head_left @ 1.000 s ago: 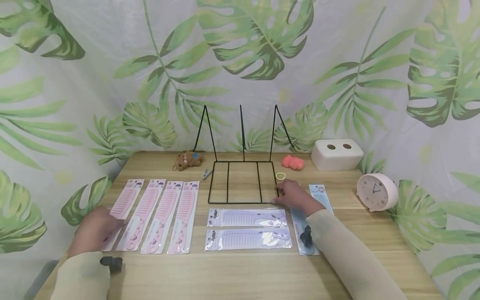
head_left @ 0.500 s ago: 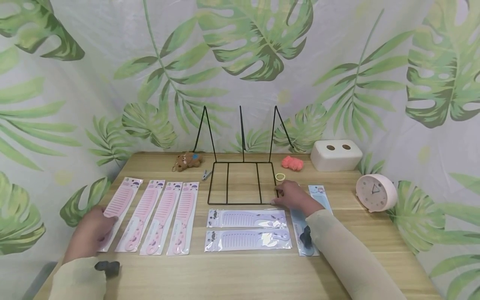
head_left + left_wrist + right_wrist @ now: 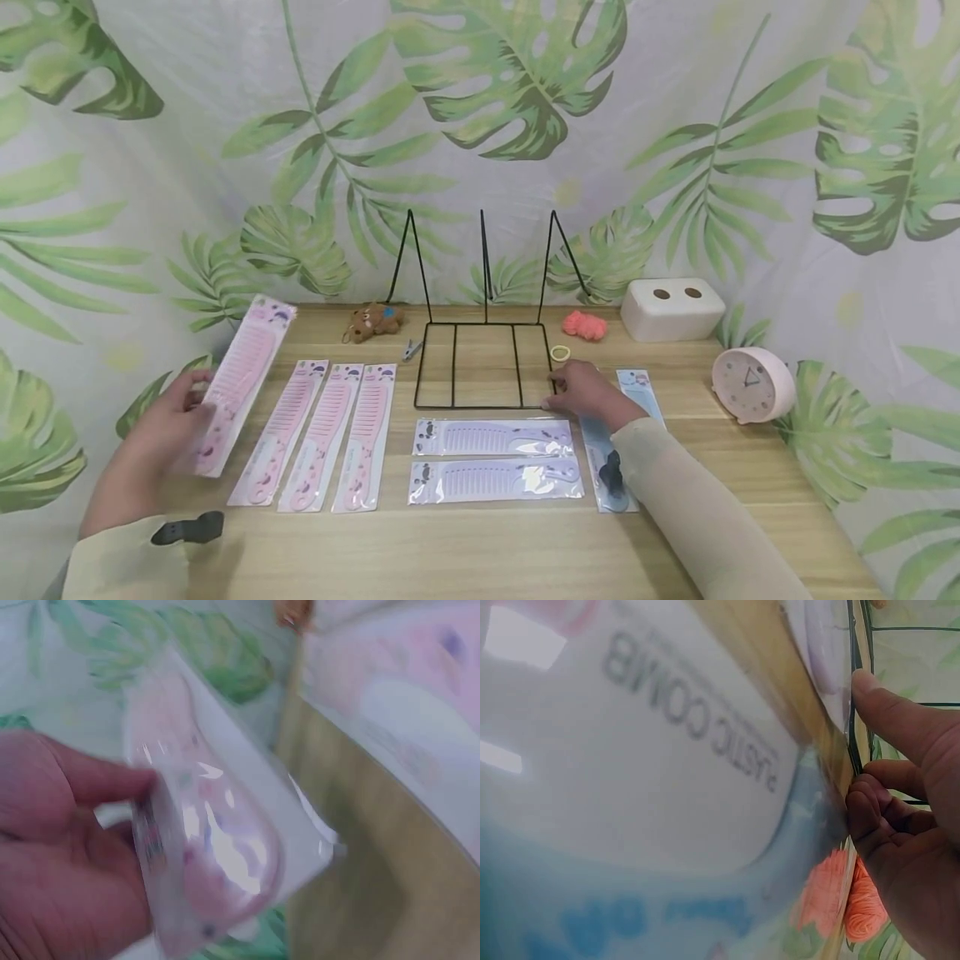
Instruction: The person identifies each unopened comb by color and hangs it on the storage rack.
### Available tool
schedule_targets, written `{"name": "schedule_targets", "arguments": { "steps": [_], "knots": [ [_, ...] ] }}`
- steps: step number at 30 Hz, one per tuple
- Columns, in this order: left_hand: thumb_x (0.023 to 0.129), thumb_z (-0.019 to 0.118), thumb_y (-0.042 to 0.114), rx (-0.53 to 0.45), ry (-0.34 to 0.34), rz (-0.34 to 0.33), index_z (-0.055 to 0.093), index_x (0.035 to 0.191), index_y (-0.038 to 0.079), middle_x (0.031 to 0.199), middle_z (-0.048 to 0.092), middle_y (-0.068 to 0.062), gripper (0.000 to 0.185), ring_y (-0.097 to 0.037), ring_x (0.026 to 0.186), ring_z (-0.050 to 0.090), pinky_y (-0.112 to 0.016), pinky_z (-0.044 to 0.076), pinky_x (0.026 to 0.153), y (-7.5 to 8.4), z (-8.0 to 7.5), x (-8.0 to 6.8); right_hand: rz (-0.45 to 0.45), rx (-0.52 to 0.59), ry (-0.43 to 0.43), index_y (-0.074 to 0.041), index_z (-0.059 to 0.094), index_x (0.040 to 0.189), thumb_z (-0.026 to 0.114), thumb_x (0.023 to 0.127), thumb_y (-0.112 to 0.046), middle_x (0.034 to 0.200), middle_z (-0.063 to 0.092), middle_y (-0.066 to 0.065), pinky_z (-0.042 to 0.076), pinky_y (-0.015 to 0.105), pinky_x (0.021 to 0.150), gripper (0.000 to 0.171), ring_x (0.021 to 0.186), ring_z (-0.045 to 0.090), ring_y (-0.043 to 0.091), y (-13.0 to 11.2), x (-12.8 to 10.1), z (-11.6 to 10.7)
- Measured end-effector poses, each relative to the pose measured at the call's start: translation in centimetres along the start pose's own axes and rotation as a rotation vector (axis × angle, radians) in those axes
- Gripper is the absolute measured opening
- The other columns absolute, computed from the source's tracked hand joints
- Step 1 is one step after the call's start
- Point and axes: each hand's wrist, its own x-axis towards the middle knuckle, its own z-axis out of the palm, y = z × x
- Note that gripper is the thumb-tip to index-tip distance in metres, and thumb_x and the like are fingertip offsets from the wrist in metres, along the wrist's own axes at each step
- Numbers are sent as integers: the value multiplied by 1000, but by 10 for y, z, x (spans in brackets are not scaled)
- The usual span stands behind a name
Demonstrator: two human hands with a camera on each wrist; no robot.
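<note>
The person's left hand (image 3: 153, 446) pinches a pink plastic comb sealed in a clear packet with a white card back (image 3: 238, 383), thumb on its face and fingers curled behind the handle end. The packet is lifted off the pale wooden table (image 3: 495, 542), tilted, its top pointing toward one o'clock, at about nine o'clock from the black wire rack (image 3: 483, 367). Three more pink packaged combs (image 3: 322, 433) lie flat just right of it, and two lilac packaged combs (image 3: 495, 458) lie at six o'clock from the rack.

The left wrist view, blurred, shows what the head view cannot: glare on the film and the comb's rounded handle (image 3: 217, 862) bulging under it, with the thumb (image 3: 90, 780) pressed against the edge.

The right hand (image 3: 592, 393) rests at the rack's near right corner, partly over a blue packaged comb (image 3: 622, 433). The right wrist view shows the thumb (image 3: 900, 712) touching the wire and the other fingers curled loosely, and the packet's card reads "PLASTIC COMB".
</note>
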Motion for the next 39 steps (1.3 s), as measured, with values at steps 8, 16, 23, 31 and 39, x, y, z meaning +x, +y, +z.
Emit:
{"name": "schedule_targets", "arguments": {
  "steps": [8, 16, 23, 31, 39],
  "knots": [
    [112, 50, -5, -293, -94, 516, 48, 144, 7, 119, 72, 8, 34, -8, 94, 71, -26, 61, 73, 46, 19, -9, 26, 23, -5, 1, 72, 138, 90, 92, -32, 78, 59, 0, 45, 32, 72, 59, 77, 54, 16, -3, -2, -3],
    [113, 48, -5, -360, -216, 593, 48, 146, 9, 114, 74, 5, 36, -11, 95, 73, -31, 65, 73, 78, 30, -14, 16, 33, -12, 2, 74, 135, 90, 93, -30, 72, 55, -1, 40, 30, 66, 56, 71, 51, 14, -4, -4, -2],
    [114, 48, -1, -336, -235, 576, 48, 145, 7, 115, 72, 2, 32, -12, 99, 72, -34, 66, 76, 94, 32, -16, 36, 26, -17, 2, 73, 137, 90, 92, -31, 74, 56, -1, 41, 31, 69, 59, 73, 51, 16, -7, -4, -4],
    [114, 47, 0, -319, -258, 580, 46, 143, 5, 116, 69, -2, 29, -15, 99, 72, -37, 66, 74, 104, 33, -12, 58, 33, -21, 2, 73, 137, 90, 92, -29, 74, 57, 0, 41, 30, 66, 58, 72, 52, 15, -8, -4, -4],
    [114, 47, 0, -329, -248, 550, 46, 143, 5, 115, 71, 1, 29, -14, 97, 72, -35, 66, 75, 108, 35, -8, 56, 23, -27, 0, 75, 134, 90, 92, -29, 73, 56, -1, 40, 30, 66, 53, 71, 51, 15, -10, -4, -5]
  ]
}}
